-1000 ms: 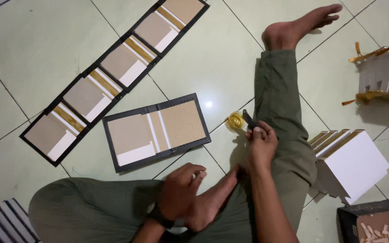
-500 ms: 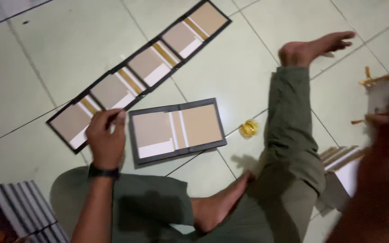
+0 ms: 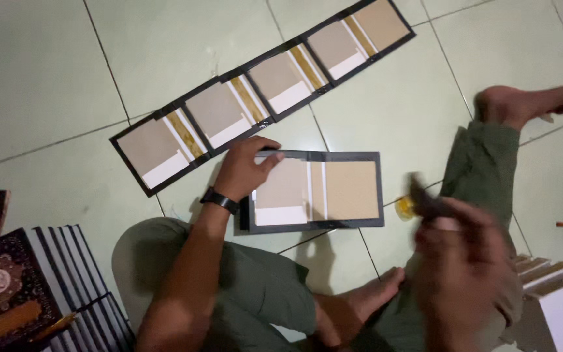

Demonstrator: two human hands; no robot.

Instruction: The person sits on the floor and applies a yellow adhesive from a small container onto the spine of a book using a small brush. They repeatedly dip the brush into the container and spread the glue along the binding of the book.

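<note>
Left hand flat on black-edged cover; right hand blurred, apart.

**No packages, labels, signs or screens**

We see none on this tiled floor: only unprinted black-edged board covers, dark bound books at lower left, no wrapping, no display anywhere.

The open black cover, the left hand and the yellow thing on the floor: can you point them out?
open black cover [image 3: 350, 189], head view, on its tan right panel.
left hand [image 3: 242, 171], head view, on its back.
small yellow object [image 3: 404, 208], head view, on its middle.
</note>
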